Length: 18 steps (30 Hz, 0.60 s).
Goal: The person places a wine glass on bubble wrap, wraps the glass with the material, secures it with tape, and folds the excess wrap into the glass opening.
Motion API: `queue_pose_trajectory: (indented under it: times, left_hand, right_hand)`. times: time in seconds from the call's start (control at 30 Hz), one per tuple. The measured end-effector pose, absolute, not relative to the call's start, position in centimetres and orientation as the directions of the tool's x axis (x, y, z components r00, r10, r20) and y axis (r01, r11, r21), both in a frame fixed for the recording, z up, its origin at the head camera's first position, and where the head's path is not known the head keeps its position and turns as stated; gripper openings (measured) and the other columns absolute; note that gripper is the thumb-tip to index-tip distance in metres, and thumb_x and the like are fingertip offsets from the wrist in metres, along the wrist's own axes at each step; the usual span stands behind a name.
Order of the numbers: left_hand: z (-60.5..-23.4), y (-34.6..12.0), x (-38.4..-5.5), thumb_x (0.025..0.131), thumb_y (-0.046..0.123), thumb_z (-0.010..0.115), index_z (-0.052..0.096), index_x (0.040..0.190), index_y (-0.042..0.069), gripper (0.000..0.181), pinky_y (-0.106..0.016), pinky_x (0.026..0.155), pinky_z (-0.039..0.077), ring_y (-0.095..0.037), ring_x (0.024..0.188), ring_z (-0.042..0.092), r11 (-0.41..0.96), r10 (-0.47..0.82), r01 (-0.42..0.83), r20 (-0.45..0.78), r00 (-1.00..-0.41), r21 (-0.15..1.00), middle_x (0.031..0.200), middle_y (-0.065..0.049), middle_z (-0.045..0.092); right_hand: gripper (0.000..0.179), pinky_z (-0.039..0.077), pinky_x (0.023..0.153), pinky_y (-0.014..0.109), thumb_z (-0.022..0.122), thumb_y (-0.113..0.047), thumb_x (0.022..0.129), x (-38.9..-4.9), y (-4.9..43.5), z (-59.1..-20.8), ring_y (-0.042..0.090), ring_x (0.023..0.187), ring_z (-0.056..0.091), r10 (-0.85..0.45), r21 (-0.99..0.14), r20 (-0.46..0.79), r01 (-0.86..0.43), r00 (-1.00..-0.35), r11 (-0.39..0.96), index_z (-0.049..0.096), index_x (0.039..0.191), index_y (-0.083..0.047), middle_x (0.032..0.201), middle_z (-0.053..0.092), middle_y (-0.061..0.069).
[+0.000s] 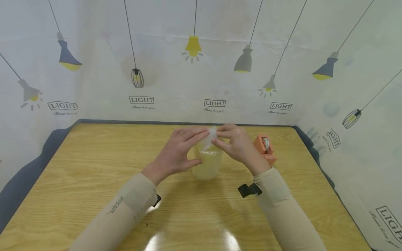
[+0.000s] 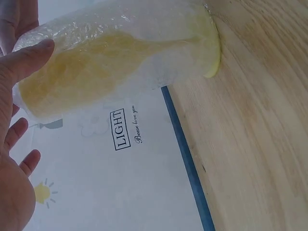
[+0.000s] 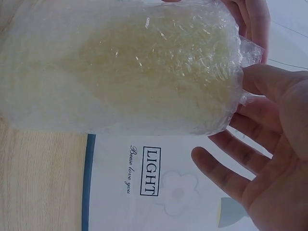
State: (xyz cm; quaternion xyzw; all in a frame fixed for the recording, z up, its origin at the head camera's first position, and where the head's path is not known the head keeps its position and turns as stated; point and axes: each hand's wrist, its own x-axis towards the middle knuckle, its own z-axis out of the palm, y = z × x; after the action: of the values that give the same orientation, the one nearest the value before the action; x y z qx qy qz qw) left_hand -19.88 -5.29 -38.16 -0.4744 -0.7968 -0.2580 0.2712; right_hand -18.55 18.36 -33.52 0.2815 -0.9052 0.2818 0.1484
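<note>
A yellowish stemmed glass [image 2: 86, 67] stands upright on the table, wrapped in bubble wrap [image 3: 159, 62]. Its bowl, stem and round foot show through the layers in the left wrist view. At the top, my left hand [image 1: 179, 150] touches the wrap with its fingers stretched over the upper edge, while the thumb [image 2: 29, 60] lies straight against the side. Opposite it, my right hand [image 1: 237, 144] pinches the loose upper end of the wrap between thumb and fingers. The remaining right fingers [image 3: 226, 168] spread away from the glass. Wrap and hands partly hide the glass's rim.
An orange tape dispenser [image 1: 263, 150] with a roll in it stands right of the glass, close behind my right wrist. The wooden table [image 1: 103, 164] ends at a dark edge along the back, where a white sheet printed with lamps [image 1: 176, 80] hangs.
</note>
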Motion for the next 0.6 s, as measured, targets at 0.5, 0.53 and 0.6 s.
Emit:
queue_pose_trajectory:
  times: [0.5,0.53,0.6]
  left_hand:
    - [-38.0,-5.5,-20.0,0.069,0.023,0.098,0.064,0.136,0.007,0.077,-0.048,0.111,0.044,-0.027,0.125,0.059,0.42,0.626,0.897,0.672,-0.397,0.139,0.135,-0.007,0.066]
    - [-38.0,-5.5,-20.0,0.069,0.023,0.098,0.065,0.135,0.007,0.076,-0.048,0.111,0.045,-0.028,0.125,0.059,0.419,0.625,0.898,0.674,-0.393,0.134,0.134,-0.008,0.066]
    - [-38.0,-5.5,-19.9,0.07,0.022,0.098,0.066,0.134,0.007,0.074,-0.049,0.112,0.044,-0.027,0.124,0.06,0.418,0.626,0.899,0.676,-0.39,0.131,0.133,-0.008,0.067]
  right_hand:
    - [0.027,0.057,0.093,0.055,0.075,-0.012,0.095,-18.3,19.2,-34.4,0.041,0.112,0.067,-0.444,-0.441,0.426,-0.609,-0.789,0.659,0.076,0.116,0.005,0.118,0.072,0.024]
    - [0.028,0.058,0.093,0.055,0.075,-0.011,0.095,-18.3,19.2,-34.5,0.04,0.111,0.068,-0.447,-0.444,0.438,-0.62,-0.78,0.647,0.075,0.118,0.004,0.119,0.072,0.023]
    - [0.031,0.059,0.092,0.053,0.075,-0.01,0.095,-18.2,19.4,-34.7,0.039,0.11,0.069,-0.457,-0.449,0.462,-0.644,-0.761,0.619,0.073,0.122,0.004,0.12,0.073,0.022]
